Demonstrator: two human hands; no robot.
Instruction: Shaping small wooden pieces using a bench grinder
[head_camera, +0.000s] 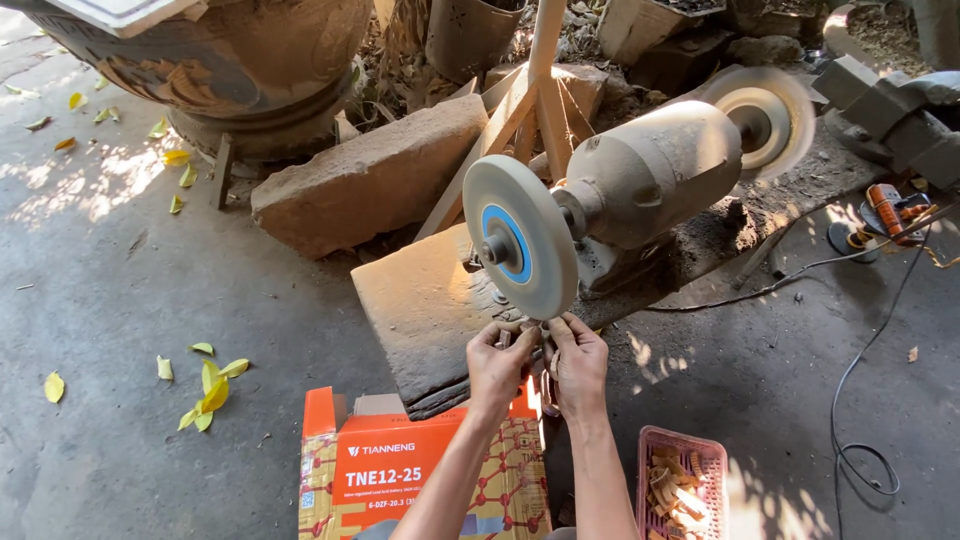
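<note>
Clearly, the small wooden piece (533, 333) is pinched between both hands just under the lower edge of the grinding wheel (521, 250), touching it or nearly so. Most of the piece is hidden behind the fingers, so I cannot tell its shape well. Only a pale sliver shows between the thumbs. Its long axis seems to run roughly upright in the picture, with the upper end pointing to the rim of the wheel, but this is a judgement, not certain.

The left hand (498, 365) is closed around the piece from the left side, and the right hand (580, 362) is closed on it from the right, with fingertips of both very near the wheel.

What could go wrong, I think: the piece is small and the fingers are close to the abrasive rim, so if the wheel turns and catches the wood, it may pull it out of the grip or bring a fingertip onto the stone. Pressing too hard or at a slant could also take away too much wood.

The wheel sits on the shaft of a dusty bench grinder (645, 175), which stands on a stone slab (420, 310). Below the hands there are an orange cardboard box (400, 460) and a pink basket (690, 485) holding similar wooden pieces. A black cable (850, 400) lies on the concrete floor (120, 300) to the right.
</note>
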